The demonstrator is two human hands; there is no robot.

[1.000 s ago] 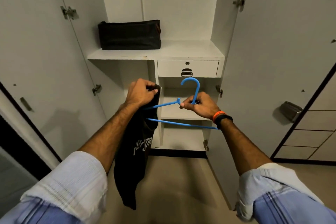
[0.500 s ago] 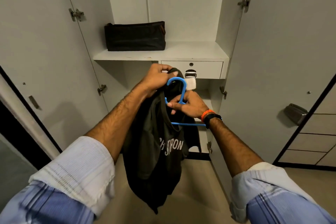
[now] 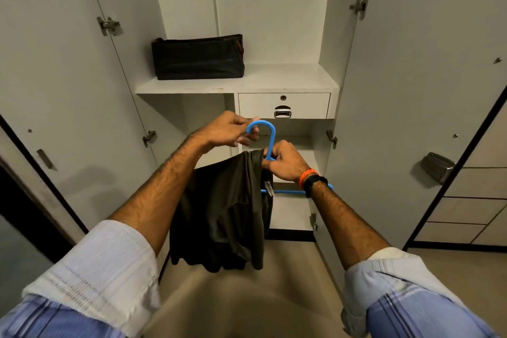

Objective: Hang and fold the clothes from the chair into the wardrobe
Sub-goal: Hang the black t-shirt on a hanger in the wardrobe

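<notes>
A blue plastic hanger (image 3: 270, 138) is held up in front of the open wardrobe (image 3: 274, 82). A dark T-shirt (image 3: 225, 208) hangs from the hanger's left side and droops toward the floor. My left hand (image 3: 227, 129) pinches the tip of the hanger's hook. My right hand (image 3: 285, 163) grips the hanger's neck together with the shirt's collar. The hanger's bottom bar (image 3: 288, 191) sticks out bare to the right, behind my right wrist.
A black bag (image 3: 197, 56) sits on the wardrobe shelf. Below the shelf is a small drawer (image 3: 284, 105) with a metal handle. Both wardrobe doors (image 3: 63, 90) stand wide open on either side. Tan floor lies below.
My left hand let go of the shirt and moved up to the hanger's hook. The shirt now hangs on the hanger's left side, turned so its print no longer shows.
</notes>
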